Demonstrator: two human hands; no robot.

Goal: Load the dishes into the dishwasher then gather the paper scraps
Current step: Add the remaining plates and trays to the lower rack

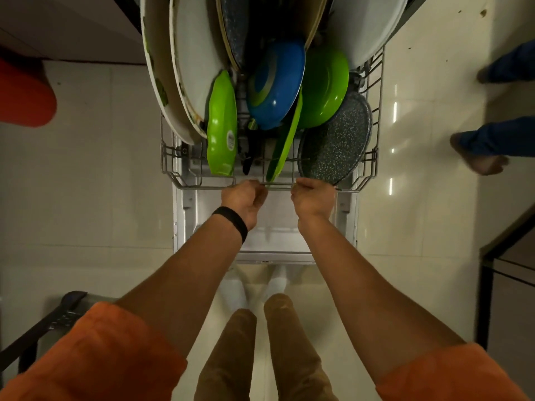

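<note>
Dishes point(362, 30) are stood on edge in the dishwasher rack point(169, 157), which is pulled out over the open door point(269, 235).

Head view: large white platters point(197, 68) are packed along the rack's left side. A blue plate point(275, 82) is set at its centre, w/ a green plate point(324, 88) just right of it. A speckled plate point(335, 140) is at the rack's front right corner & a flat green piece point(221, 125) at front left.

The rack's front rail is gripped by both hands. The left hand point(244, 198) has its fingers curled over the wire near the middle. The right hand point(312, 198) is curled likewise just beside it, below the speckled plate. Nothing else is held.

Progress, as judged: loading looks approx. done, since the rack is full & no loose dishes are seen near it. The rack is probably about to be slid in, the door shut after. No paper scraps are seen anywhere round the rack, so that part is taken as not yet begun.
</note>
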